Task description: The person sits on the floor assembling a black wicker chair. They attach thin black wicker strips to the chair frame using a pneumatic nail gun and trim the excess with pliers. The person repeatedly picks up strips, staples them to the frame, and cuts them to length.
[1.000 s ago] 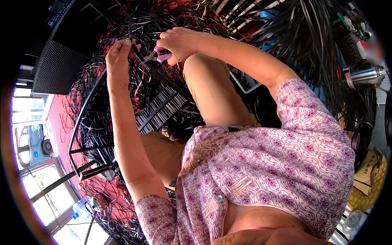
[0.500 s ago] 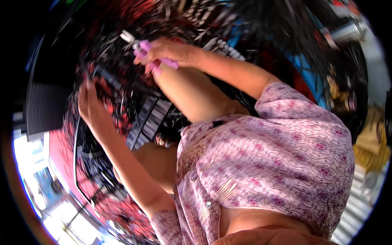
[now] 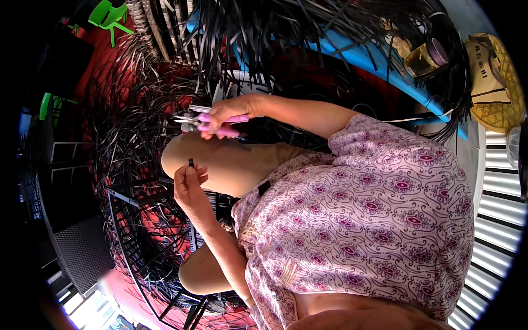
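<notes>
My right hand (image 3: 230, 111) is wrapped round pink-handled snips (image 3: 226, 131) above my raised knee. Their silver jaws stand parted and point left, with nothing plainly between them. Closer to me, my left hand (image 3: 188, 184) pinches the end of a short black strip (image 3: 191, 163) between thumb and fingertips. Only a stub of the strip shows above the thumb. The two hands are apart, and the strip does not touch the snips.
Loose black strips (image 3: 132, 126) cover much of the red floor. A black frame (image 3: 124, 236) stands left of my legs. Beyond my right arm are a blue bench (image 3: 363, 52) and a jar (image 3: 426, 58). A small green chair (image 3: 110, 19) stands at far left.
My view has turned. My left hand has come away from the dark frame piece, nearer my knee, and a short black strip now shows in it. The snips stay in my right hand.
</notes>
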The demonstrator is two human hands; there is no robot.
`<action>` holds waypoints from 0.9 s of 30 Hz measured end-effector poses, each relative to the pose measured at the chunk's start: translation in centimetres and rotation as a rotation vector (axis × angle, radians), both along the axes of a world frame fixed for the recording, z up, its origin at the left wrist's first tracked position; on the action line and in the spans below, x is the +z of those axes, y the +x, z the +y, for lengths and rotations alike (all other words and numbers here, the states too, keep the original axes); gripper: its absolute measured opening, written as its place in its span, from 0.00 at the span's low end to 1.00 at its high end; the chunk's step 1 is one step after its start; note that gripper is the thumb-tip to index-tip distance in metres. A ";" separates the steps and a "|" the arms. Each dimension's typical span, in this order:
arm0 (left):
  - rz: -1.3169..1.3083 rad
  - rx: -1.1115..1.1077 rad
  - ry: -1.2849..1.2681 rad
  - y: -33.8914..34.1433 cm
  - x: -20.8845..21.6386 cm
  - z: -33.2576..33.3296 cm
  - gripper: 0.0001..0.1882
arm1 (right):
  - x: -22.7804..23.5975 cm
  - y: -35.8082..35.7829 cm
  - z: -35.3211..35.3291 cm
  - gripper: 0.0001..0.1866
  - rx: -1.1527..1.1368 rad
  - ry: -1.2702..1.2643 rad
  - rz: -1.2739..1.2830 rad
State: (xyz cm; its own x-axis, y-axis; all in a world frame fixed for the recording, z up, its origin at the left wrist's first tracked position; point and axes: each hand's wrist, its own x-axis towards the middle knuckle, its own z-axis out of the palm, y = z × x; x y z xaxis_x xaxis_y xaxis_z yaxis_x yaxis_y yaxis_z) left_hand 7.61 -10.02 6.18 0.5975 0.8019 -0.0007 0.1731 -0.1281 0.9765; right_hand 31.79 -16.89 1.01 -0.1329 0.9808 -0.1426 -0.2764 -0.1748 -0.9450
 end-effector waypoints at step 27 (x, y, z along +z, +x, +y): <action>-0.347 0.277 0.359 -1.2 3.6 3.1 0.11 | 5.5 -2.5 -3.1 0.36 0.367 0.087 0.398</action>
State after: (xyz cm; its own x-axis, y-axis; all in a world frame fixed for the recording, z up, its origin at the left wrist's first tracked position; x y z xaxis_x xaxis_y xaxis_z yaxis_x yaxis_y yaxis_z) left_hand 6.42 -6.88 9.77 0.2815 0.8422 0.4598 -0.0758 -0.4582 0.8856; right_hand 29.28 -20.01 6.53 -0.4954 0.8660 0.0681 -0.5514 -0.2529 -0.7950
